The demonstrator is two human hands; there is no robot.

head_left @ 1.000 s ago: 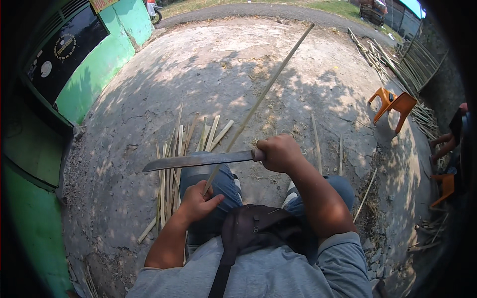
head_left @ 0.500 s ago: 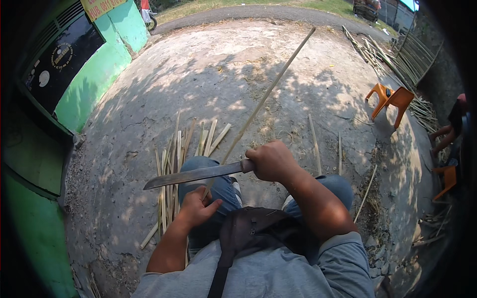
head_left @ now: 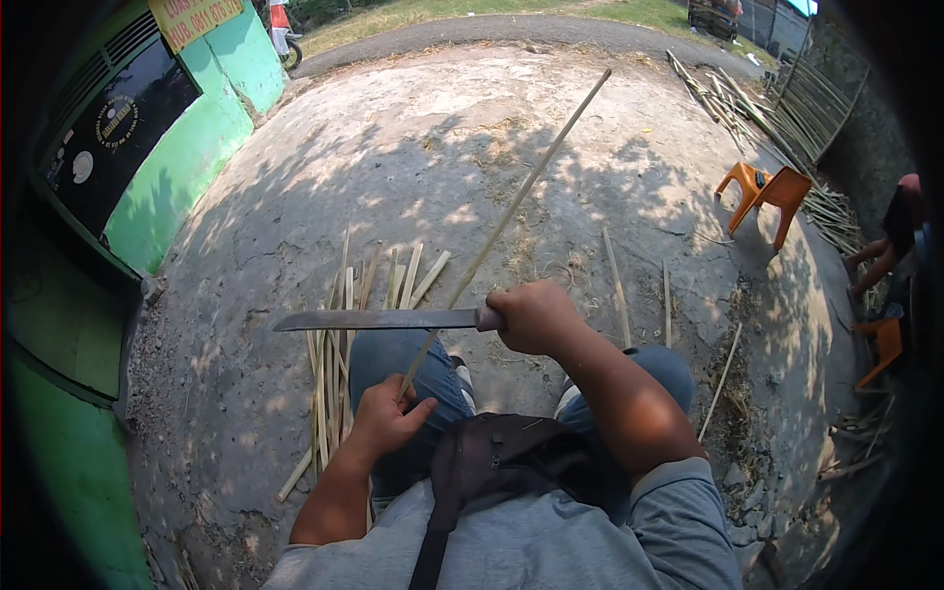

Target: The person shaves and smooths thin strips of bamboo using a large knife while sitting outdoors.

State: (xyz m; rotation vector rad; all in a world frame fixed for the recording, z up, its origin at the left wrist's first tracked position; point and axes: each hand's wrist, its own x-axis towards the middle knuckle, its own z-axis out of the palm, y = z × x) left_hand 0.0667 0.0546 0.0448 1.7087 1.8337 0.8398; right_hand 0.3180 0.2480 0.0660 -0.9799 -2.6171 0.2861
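Note:
My right hand (head_left: 536, 317) is wrapped round the handle of a machete (head_left: 383, 321), whose long blade points left and lies across a bamboo strip. That bamboo strip (head_left: 526, 187) slants from my left hand up and away to the right, its far end well out over the ground. My left hand (head_left: 388, 418) grips the strip's near end beside my left knee, fingers closed round it and thumb sticking out to the right. The blade crosses the strip a little above my left hand; whether its edge touches the strip I cannot tell.
Several split bamboo strips (head_left: 329, 393) lie left of my left leg; a few thin ones (head_left: 617, 285) lie ahead and right. An orange plastic chair (head_left: 772, 197) stands at right, near a bamboo pile (head_left: 836, 221) and a seated person (head_left: 890, 241). A green wall (head_left: 177, 202) borders the left.
The machete has swung so its tip is higher and the blade nearly level, crossing the strip farther from my left hand. The bamboo strip's far end has shifted slightly left and lower.

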